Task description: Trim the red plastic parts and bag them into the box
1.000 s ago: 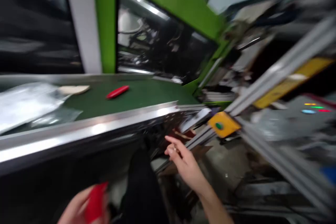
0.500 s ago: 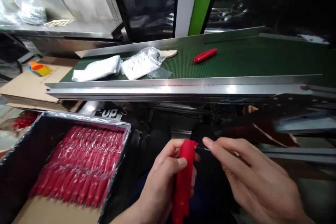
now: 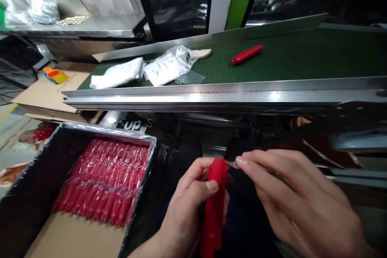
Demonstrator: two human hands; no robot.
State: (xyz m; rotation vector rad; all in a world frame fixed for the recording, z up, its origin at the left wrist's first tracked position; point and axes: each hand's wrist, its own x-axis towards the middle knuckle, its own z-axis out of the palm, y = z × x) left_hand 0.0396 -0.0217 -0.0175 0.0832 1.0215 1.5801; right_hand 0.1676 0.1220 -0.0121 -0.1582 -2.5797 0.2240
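Red plastic handle [image 3: 215, 209] gripped in left hand [image 3: 187, 199], right hand [image 3: 290, 193] pinching blade [image 3: 231, 164] — box [image 3: 30, 177] holds bagged handles [image 3: 102, 181].

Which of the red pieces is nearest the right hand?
The unwrapped red piece held upright in the left hand; the others lie on the green belt or bagged in the box.

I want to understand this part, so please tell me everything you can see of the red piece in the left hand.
The red piece is long and narrow, smooth like moulded plastic or rubber, with a rounded top. It stands nearly upright, its lower end running off the picture. The left hand grips it, thumb across its side. A small metal blade in the right hand meets its upper edge.
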